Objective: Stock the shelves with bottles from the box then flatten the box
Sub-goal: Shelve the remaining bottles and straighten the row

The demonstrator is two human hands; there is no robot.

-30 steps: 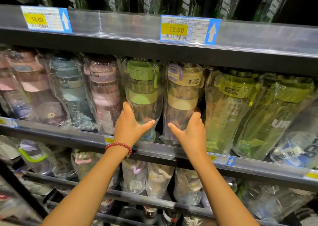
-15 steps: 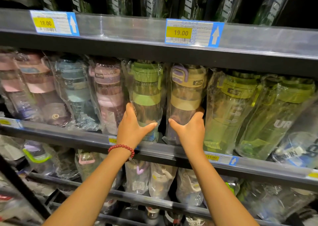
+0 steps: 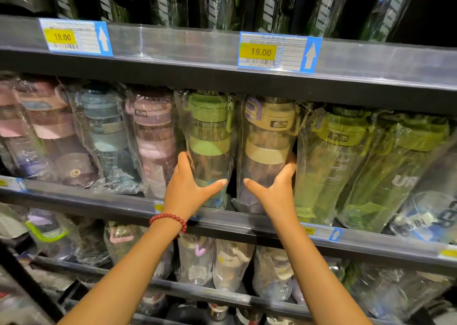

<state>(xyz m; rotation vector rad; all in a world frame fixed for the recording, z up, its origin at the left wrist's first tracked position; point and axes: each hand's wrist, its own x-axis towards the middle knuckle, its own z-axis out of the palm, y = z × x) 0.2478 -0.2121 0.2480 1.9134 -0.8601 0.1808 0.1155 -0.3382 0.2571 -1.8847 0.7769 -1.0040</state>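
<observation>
Two wrapped bottles stand side by side on the middle shelf. My left hand grips the lower body of the green-lidded bottle, thumb across its front and fingers round its left side. My right hand grips the tan-lidded bottle the same way, thumb in front and fingers behind its right side. A narrow dark gap separates the two bottles. A red bead bracelet sits on my left wrist. The box is out of view.
Pink and blue wrapped bottles crowd the shelf to the left, and olive-green ones lean to the right. The upper shelf carries price tags and dark bottles. A lower shelf holds several more wrapped bottles.
Both hands stay on the same two bottles, and the bottles look a little more upright. The view has shifted slightly closer and to the left.
</observation>
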